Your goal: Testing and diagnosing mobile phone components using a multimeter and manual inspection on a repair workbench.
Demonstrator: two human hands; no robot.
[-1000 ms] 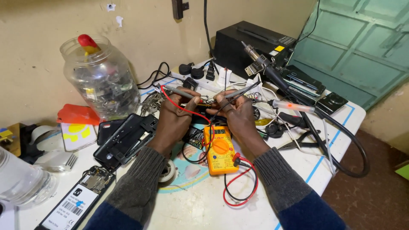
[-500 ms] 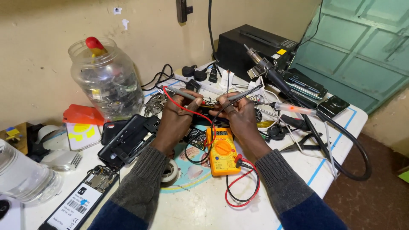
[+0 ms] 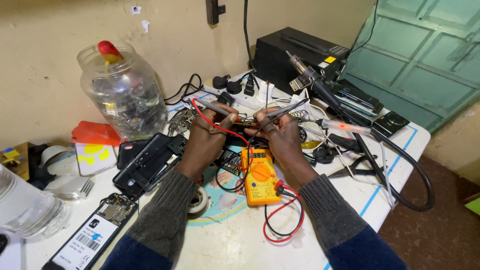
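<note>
The left hand (image 3: 207, 134) is closed around a grey test probe (image 3: 212, 106) with a red lead (image 3: 220, 127), holding it between thumb and fingers so the probe slants up toward the back edge of the tabletop (image 3: 235, 245). The right hand (image 3: 280, 132) is closed the same way on a second probe (image 3: 285, 110), which slants toward the back right. The two hands sit close together over the middle of the tabletop, knuckles nearly meeting, above a small dark piece of electronics that they mostly hide. Just in front of them, toward the near edge, lies an orange multimeter (image 3: 258, 176) with red and black leads looping beside it. A clear plastic jar (image 3: 122, 92) of small parts stands near the back left corner, an opened phone (image 3: 150, 162) lies left of the left hand, and a black box (image 3: 295, 55) with a hot-air wand (image 3: 312, 82) stands at the back right
</note>
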